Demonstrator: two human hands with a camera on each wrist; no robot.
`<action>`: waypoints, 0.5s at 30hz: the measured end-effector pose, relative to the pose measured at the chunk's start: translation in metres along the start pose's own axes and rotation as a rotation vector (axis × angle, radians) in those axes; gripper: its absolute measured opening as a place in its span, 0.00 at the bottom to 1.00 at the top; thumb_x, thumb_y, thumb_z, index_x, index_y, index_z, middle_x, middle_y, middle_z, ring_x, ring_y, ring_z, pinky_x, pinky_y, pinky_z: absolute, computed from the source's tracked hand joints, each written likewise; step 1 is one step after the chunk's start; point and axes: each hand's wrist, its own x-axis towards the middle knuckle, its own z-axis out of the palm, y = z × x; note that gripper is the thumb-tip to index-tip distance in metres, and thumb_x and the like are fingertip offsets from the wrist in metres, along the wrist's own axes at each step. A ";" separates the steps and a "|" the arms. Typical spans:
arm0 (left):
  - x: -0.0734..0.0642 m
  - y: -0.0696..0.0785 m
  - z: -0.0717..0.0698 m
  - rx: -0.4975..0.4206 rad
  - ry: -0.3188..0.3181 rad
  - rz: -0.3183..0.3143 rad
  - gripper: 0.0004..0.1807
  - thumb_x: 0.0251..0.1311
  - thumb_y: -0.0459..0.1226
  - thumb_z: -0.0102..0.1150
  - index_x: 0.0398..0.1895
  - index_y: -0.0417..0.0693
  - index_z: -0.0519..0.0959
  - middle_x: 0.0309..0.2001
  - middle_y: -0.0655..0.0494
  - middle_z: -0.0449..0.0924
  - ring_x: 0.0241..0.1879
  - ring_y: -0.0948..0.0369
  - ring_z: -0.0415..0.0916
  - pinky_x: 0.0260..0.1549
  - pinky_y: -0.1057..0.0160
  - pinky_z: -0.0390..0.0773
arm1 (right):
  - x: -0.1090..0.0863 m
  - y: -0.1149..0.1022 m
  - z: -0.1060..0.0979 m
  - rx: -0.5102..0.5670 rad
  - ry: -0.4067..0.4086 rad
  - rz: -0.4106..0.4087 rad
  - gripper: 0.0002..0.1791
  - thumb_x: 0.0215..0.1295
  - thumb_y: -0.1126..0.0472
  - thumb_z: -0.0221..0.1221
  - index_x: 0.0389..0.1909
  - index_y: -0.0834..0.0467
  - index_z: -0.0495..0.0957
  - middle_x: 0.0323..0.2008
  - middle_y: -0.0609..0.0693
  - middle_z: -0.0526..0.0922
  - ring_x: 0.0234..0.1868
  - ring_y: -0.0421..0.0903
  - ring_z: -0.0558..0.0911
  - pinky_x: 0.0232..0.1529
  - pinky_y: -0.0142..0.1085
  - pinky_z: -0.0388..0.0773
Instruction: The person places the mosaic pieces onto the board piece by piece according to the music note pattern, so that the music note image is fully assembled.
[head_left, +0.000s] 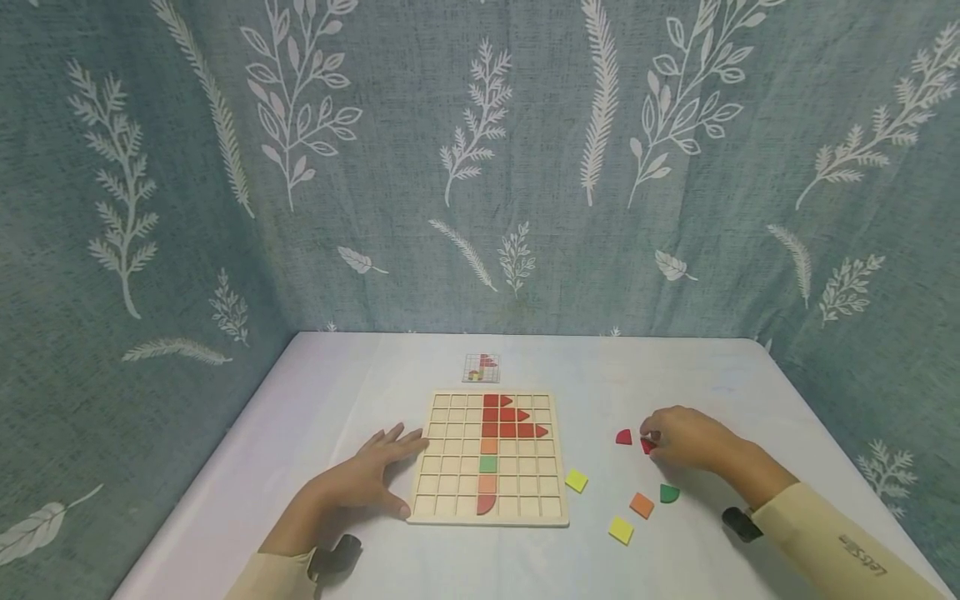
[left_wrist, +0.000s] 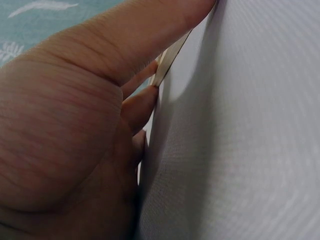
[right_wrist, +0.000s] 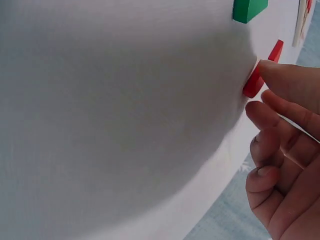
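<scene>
A wooden grid board (head_left: 525, 483) lies on the white table, with red, orange and green pieces seated in its cells. My left hand (head_left: 367, 477) rests at the board's left edge, fingers spread, the thumb near its lower left corner. To the right of the board, my right hand (head_left: 686, 437) has thumb and index finger at a small red piece (right_wrist: 254, 82), pinching it close to the table; the fingers partly hide its shape. Another red piece (head_left: 624, 437), quarter-round, lies just left of those fingertips. The right hand's other fingers are curled.
A small picture card (head_left: 482, 367) lies behind the board. Loose pieces lie to its right: a yellow square (head_left: 576, 480), a second yellow square (head_left: 621, 530), an orange square (head_left: 641, 505) and a green quarter-round (head_left: 670, 493). Patterned cloth (head_left: 525, 167) hangs around the table.
</scene>
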 end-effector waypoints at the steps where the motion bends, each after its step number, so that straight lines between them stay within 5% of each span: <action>1: 0.000 0.000 0.000 0.001 0.000 -0.003 0.62 0.28 0.61 0.75 0.74 0.57 0.61 0.75 0.52 0.52 0.75 0.46 0.34 0.70 0.41 0.33 | 0.000 0.000 0.000 -0.003 -0.006 0.001 0.17 0.54 0.59 0.71 0.46 0.55 0.83 0.38 0.45 0.82 0.44 0.50 0.79 0.50 0.51 0.79; 15: 0.001 -0.002 0.000 0.006 -0.006 -0.016 0.62 0.27 0.62 0.75 0.74 0.59 0.62 0.75 0.53 0.52 0.75 0.48 0.34 0.70 0.42 0.33 | 0.006 -0.005 0.002 -0.015 -0.023 -0.023 0.13 0.56 0.58 0.69 0.42 0.54 0.83 0.33 0.43 0.80 0.38 0.45 0.77 0.47 0.48 0.80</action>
